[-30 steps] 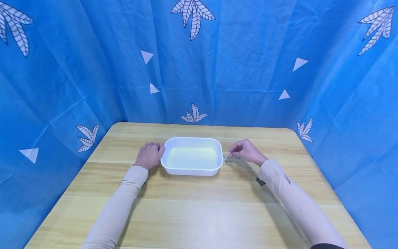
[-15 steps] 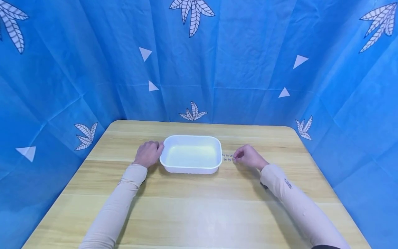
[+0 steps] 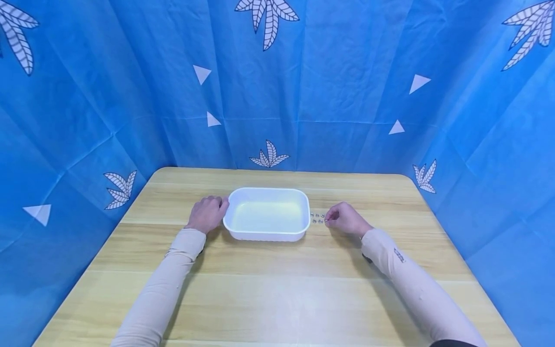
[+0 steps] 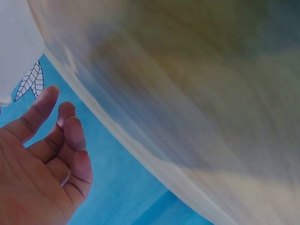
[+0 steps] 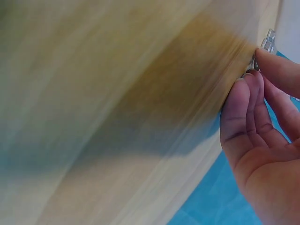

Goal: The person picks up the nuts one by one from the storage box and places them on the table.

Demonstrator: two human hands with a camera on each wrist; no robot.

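Observation:
A white rectangular plastic basin [image 3: 266,236] stands on the table. At its left end my left hand [image 3: 205,214] holds the rim with the thumb; in the left wrist view the other fingers [image 4: 75,133] curl loosely outside the basin. Just right of the basin, several small shiny silvery pieces [image 3: 317,215] lie in two short rows; their exact kind is too small to tell. My right hand [image 3: 347,219] pinches one such piece [image 3: 326,221] at the right end of the nearer row, low at the tabletop. Fingertips partly hide it in the right wrist view.
The light wooden table [image 3: 269,289] has rounded far corners. Blue curtains [image 3: 347,96] with leaf and triangle prints hang close behind it and along both sides.
My right hand has moved a little right and toward me, from above the pieces to the nearer row's end, and is nearly still over the last half second. My left hand stays at the basin.

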